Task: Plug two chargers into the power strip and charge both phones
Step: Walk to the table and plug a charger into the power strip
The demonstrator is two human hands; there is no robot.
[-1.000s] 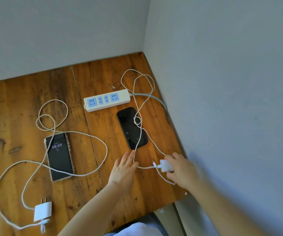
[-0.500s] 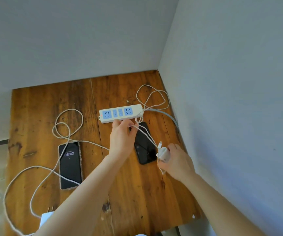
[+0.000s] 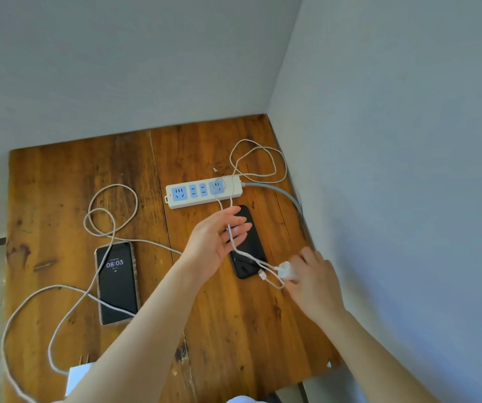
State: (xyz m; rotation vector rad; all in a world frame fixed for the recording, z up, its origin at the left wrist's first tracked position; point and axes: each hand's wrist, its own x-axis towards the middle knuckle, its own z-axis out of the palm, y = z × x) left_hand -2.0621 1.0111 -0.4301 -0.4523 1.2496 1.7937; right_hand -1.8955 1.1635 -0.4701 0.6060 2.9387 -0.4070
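A white power strip point(image 3: 202, 191) with blue sockets lies at the back of the wooden table point(image 3: 234, 330). Just in front of it lies a black phone point(image 3: 248, 245), screen dark. My right hand point(image 3: 312, 279) grips a small white charger plug point(image 3: 287, 271) near that phone's near end. The charger's thin white cable point(image 3: 258, 164) runs up across the strip and loops behind it. My left hand point(image 3: 219, 238) hovers over the black phone with fingers spread, the cable passing between them. A second phone point(image 3: 117, 282) showing 08:03 lies to the left.
A thicker white cable point(image 3: 109, 216) coils over the left phone and trails off the near left edge. Its white charger point(image 3: 78, 375) peeks out by my left forearm. Grey walls close the table at the back and right. The strip's grey cord point(image 3: 280, 193) runs right.
My left hand has pulled back from the power strip and now hovers open over the black phone. The cable now lies across the strip's right socket. The right hand still holds the charger.
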